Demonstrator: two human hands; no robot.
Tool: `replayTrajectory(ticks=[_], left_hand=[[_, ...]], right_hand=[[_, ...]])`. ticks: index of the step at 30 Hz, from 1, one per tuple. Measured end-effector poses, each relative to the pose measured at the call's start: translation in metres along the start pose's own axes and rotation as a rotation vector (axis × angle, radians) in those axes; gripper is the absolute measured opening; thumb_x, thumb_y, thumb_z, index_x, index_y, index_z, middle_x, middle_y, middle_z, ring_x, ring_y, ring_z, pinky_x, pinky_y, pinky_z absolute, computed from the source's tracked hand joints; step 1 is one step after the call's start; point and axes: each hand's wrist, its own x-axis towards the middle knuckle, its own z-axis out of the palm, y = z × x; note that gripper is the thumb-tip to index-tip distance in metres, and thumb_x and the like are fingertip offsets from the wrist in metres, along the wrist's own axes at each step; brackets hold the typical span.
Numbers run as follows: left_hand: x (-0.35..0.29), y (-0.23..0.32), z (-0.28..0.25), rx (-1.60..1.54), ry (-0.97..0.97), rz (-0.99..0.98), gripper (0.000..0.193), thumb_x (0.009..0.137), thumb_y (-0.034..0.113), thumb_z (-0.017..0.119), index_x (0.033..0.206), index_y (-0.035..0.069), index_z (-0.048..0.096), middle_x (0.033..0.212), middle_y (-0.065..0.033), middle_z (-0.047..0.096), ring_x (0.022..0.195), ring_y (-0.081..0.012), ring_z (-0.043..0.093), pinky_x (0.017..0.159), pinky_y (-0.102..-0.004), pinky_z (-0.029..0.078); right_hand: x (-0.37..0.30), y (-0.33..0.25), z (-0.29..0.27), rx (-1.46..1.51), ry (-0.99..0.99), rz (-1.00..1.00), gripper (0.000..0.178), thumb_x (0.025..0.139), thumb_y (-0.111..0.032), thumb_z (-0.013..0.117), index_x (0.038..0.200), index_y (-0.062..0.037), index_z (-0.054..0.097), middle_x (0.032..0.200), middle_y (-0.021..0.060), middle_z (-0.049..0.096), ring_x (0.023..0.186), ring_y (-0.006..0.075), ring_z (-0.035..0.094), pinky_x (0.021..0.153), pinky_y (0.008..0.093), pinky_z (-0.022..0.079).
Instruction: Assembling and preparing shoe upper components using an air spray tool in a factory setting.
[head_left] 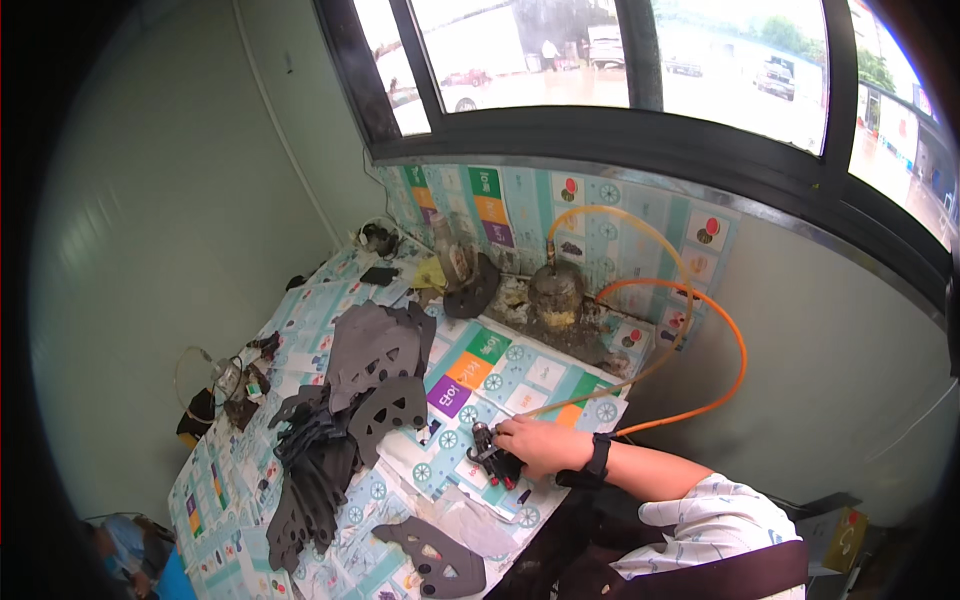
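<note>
My right hand (532, 446), with a black band on its wrist, reaches in from the lower right. Its fingers are closed round a small black spray gun (485, 447) with red parts, low over the patterned table covering. A tan hose (640, 372) runs to the spray gun; an orange hose (742, 350) passes behind my wrist. Left of the hand lie dark grey cut-out foam pieces (365, 350), stacked and fanned out in a heap. One single foam piece (436, 562) lies apart at the near edge, beside a pale crumpled sheet (470, 522). My left hand is out of view.
Against the wall stands a grimy round pot (556, 292) with the tan hose on top. A dirty bottle (449, 250) and a black phone-like slab (379, 276) sit farther left. Another person (125, 555) is at the lower left. A window (600, 60) spans the wall above.
</note>
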Motion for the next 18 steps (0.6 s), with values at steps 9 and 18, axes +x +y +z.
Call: replayTrajectory(ticks=[9, 18], left_hand=[[-0.013, 0.016, -0.026, 0.021, -0.097, -0.097, 0.016, 0.091, 0.005, 0.069, 0.104, -0.003, 0.070, 0.095, -0.0174, 0.069, 0.084, -0.0359, 0.066, 0.080, -0.0472, 0.056], [-0.054, 0.083, -0.076, 0.190, -0.153, -0.356, 0.015, 0.091, 0.006, 0.069, 0.104, -0.003, 0.070, 0.095, -0.0173, 0.069, 0.085, -0.0358, 0.066, 0.081, -0.0475, 0.055]], right_hand=[[-0.004, 0.005, -0.004, 0.052, 0.066, -0.053, 0.061, 0.070, -0.009, 0.077, 0.128, 0.0012, 0.060, 0.129, 0.0197, 0.058, 0.123, 0.0376, 0.055, 0.104, 0.0433, 0.050], [-0.005, -0.006, -0.011, 0.111, 0.138, -0.060, 0.057, 0.067, -0.006, 0.075, 0.122, 0.0024, 0.062, 0.131, 0.0204, 0.059, 0.123, 0.0396, 0.055, 0.106, 0.0433, 0.049]])
